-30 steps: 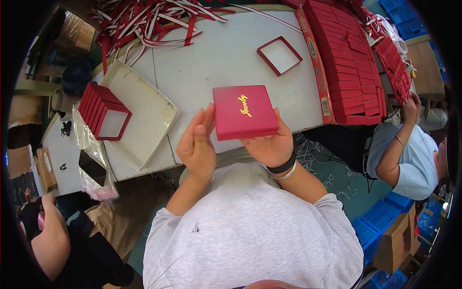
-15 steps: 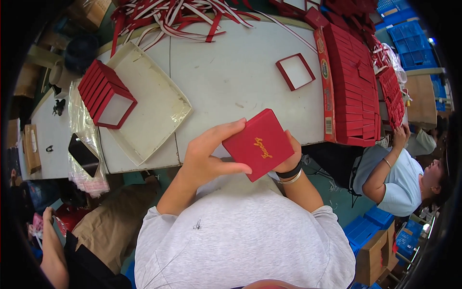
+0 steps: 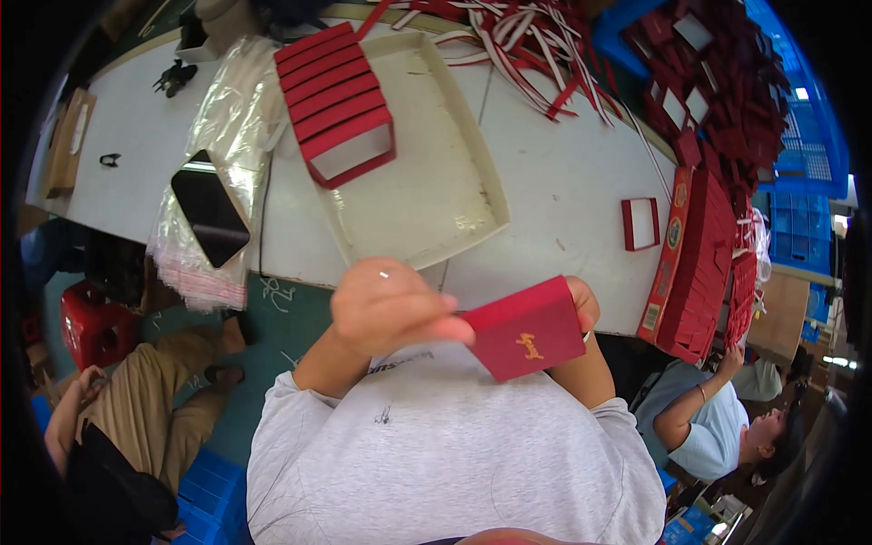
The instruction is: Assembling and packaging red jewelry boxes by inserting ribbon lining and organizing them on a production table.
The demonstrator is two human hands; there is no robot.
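A square red gift box (image 3: 527, 329) with gold lettering on its face is held in front of my chest, tilted so its upper side edge shows. My right hand (image 3: 585, 303) grips it by the far right corner, with most fingers hidden behind it. My left hand (image 3: 386, 307) is at the box's left edge, its thumb tip against or just in front of it. Motion blurs that hand, so its hold is unclear. Beyond it, a row of red boxes (image 3: 336, 95) with a white end stands in a shallow cream tray (image 3: 422, 222).
A phone (image 3: 211, 209) lies on clear plastic bags (image 3: 173, 272) at left. Red and white ribbons (image 3: 536, 54) heap at the back. A red box part with white inside (image 3: 641, 224) sits near stacked red boxes (image 3: 695, 272) at right. Co-workers are at both sides.
The view has swung left, so the tray and table appear farther right. The box has tilted and sits lower. My left hand has shifted from gripping its left side to its edge, blurred.
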